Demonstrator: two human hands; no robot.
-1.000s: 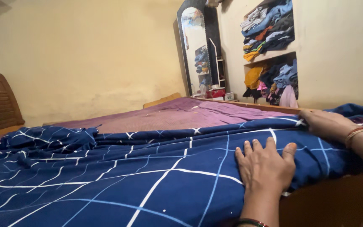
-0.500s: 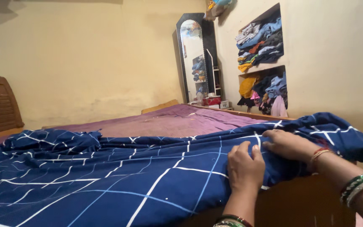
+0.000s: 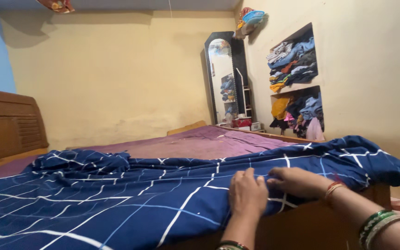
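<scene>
Sheet handling: soft, light, bunches easily

Navy checked bedsheet (image 3: 130, 203) lies rumpled across the bed (image 3: 195, 146), spilling over its near edge. Left hand (image 3: 247, 194) presses flat on it, fingers together; right hand (image 3: 297, 181) at its 3 o'clock, fingers curled on a fold. Best held at hem or corners. Mattress underneath mostly hidden; forearms cut off.

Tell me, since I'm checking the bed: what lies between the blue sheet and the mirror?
In the head view, purple mattress cover stretches between blue sheet and mirror.
</scene>
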